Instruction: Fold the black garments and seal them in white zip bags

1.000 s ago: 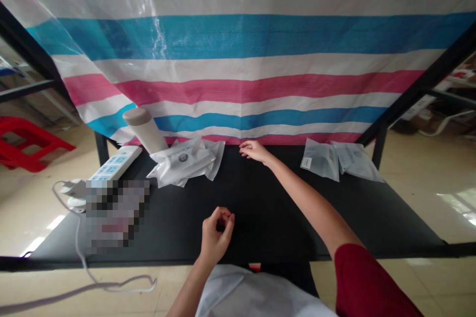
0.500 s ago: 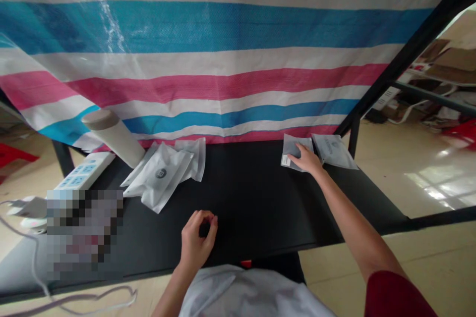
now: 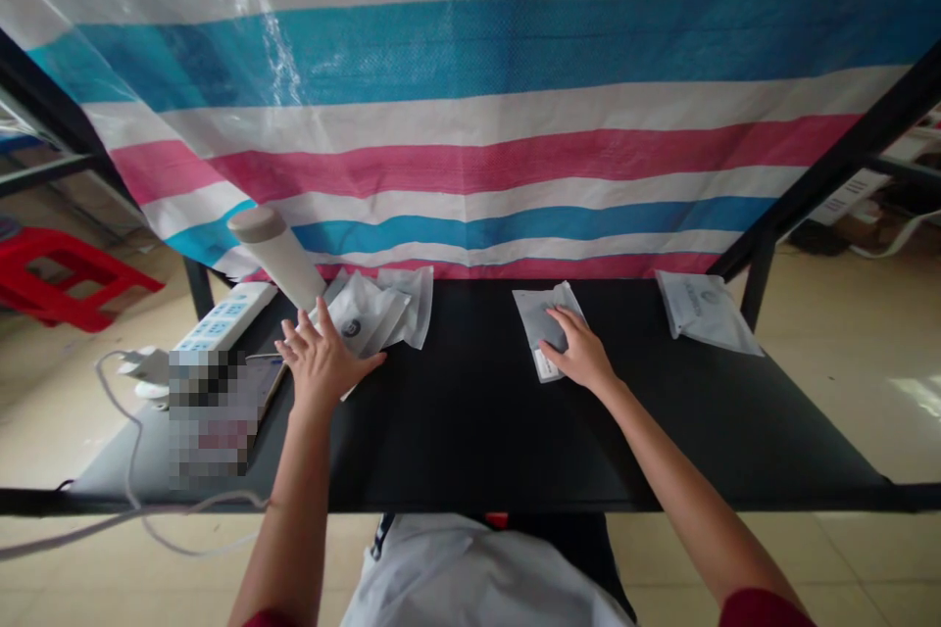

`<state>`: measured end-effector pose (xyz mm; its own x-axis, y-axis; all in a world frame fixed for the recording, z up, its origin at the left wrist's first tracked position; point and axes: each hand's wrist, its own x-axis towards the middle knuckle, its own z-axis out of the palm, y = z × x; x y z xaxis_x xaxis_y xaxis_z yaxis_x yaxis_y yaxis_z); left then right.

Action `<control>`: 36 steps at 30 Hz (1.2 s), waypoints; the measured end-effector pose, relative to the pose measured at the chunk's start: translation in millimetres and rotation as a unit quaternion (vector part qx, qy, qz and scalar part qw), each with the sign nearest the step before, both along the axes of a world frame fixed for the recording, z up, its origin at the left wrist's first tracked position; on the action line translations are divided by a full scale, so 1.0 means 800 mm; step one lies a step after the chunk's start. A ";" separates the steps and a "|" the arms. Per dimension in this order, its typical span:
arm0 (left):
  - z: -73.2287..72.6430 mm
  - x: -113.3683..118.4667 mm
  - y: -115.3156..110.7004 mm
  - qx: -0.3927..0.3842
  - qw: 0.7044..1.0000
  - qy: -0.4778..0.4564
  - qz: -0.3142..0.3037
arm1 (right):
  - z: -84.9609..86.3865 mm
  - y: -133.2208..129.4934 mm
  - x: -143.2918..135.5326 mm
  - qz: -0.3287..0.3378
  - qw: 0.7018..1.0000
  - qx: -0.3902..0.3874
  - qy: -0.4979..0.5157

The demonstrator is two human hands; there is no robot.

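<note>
My left hand (image 3: 323,362), open with its fingers spread, is over the near edge of a pile of frosted white plastic bags (image 3: 378,313); whether it touches them I cannot tell. One bag in the pile shows a round dark logo. On the black table's middle right, my right hand (image 3: 584,353) has its thumb and fingers on a flat frosted plastic bag (image 3: 533,313) with a small white label at its lower corner. Another frosted bag (image 3: 710,312), with printing, lies by the table's right end.
A white bottle with a grey cap (image 3: 275,260) stands behind the pile. At the left are a power strip (image 3: 227,321) with a plugged-in charger (image 3: 147,364), a cable, and a blurred flat item (image 3: 213,421). A striped sheet (image 3: 470,157) hangs behind the black table (image 3: 470,431).
My right hand has brought the labelled bag from the right side toward the middle. My left hand has opened and moved forward to the pile. The view has shifted left.
</note>
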<state>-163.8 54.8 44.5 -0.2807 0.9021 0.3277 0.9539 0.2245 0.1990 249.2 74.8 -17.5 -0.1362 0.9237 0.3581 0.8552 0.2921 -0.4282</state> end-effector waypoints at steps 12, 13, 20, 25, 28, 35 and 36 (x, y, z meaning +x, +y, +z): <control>0.021 -0.026 0.025 -0.017 1.000 0.002 0.017 | -0.004 0.001 -0.007 0.002 0.999 -0.006 0.049; 0.031 -0.027 0.031 0.000 1.000 0.011 0.004 | -0.004 0.001 -0.007 0.001 0.999 -0.006 0.050; 0.065 -0.037 0.124 -0.096 0.965 0.076 -0.232 | -0.006 0.002 -0.008 0.004 0.998 -0.003 0.058; 0.055 -0.042 0.153 -0.132 0.955 0.110 -0.240 | 0.001 -0.005 -0.016 0.013 0.998 -0.006 0.058; 0.051 -0.044 0.146 -0.146 0.961 0.127 -0.197 | 0.008 -0.021 -0.036 0.026 0.999 -0.014 0.034; 0.063 0.009 0.094 -0.094 0.956 0.160 -0.226 | 0.015 -0.097 -0.101 0.085 0.996 -0.032 0.021; 0.064 0.026 0.086 -0.079 0.951 0.135 -0.267 | 0.018 -0.105 -0.106 0.098 0.994 -0.035 0.027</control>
